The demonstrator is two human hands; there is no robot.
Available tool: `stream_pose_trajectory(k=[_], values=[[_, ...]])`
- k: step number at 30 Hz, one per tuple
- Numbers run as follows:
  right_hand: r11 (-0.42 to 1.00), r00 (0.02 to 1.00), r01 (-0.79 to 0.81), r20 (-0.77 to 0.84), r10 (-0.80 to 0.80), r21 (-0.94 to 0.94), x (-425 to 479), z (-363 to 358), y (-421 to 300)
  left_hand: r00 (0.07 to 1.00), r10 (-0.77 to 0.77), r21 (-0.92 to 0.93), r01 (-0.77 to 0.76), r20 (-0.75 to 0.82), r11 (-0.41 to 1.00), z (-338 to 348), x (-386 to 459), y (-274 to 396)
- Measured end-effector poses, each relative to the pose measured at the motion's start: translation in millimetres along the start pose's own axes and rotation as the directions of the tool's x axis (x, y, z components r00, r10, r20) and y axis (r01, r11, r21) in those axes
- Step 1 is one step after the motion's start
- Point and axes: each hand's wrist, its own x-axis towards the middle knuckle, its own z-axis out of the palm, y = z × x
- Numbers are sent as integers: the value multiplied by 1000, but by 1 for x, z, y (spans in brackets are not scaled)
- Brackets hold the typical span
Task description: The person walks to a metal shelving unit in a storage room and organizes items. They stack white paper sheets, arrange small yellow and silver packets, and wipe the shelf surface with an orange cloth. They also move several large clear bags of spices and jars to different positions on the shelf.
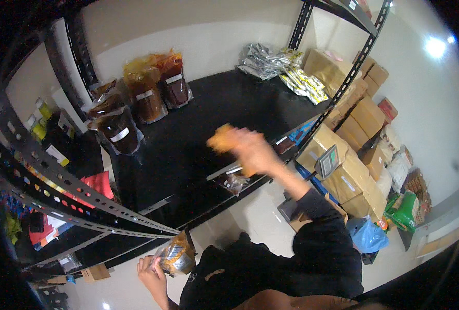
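Low at the front, my left hand (153,273) grips the edge of a clear plastic bag (177,255) with orange-brown contents and a label. My right hand (252,149) is stretched over the black shelf (214,104), blurred by motion. From its fingers sticks out an orange item (219,138), perhaps a cloth; the blur hides what it is. Beyond the hands, towards the back left of this shelf, stand several clear pouches of dark brown and orange contents, among them a dark pouch (120,131) and an orange-brown pouch (148,97).
Silver pouches (262,60) and yellow-white sachets (305,83) lie at the shelf's far right. A slotted metal post (136,219) rises close by my left hand. Cartons (342,166), a weighing scale display (326,161) and a blue plastic bag (367,234) are on the right.
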Motion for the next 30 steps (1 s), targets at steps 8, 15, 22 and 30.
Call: stream_pose_trajectory(k=[8, 15, 22, 30], values=[[651, 760, -634, -181, 624, -417, -42, -1, 204, 998, -52, -64, 55, 42, 996, -11, 35, 55], [952, 962, 201, -230, -147, 231, -17, 53, 34, 928, -310, -346, 226, -208, 910, -14, 92, 84], [722, 725, -676, 38, 687, -148, -95, -80, 233, 896, -162, -471, -57, -412, 880, 26, 173, 159], [971, 982, -137, -102, 160, 198, -65, -23, 209, 846, 258, -2, -292, -467, 956, 83, 329, 284]])
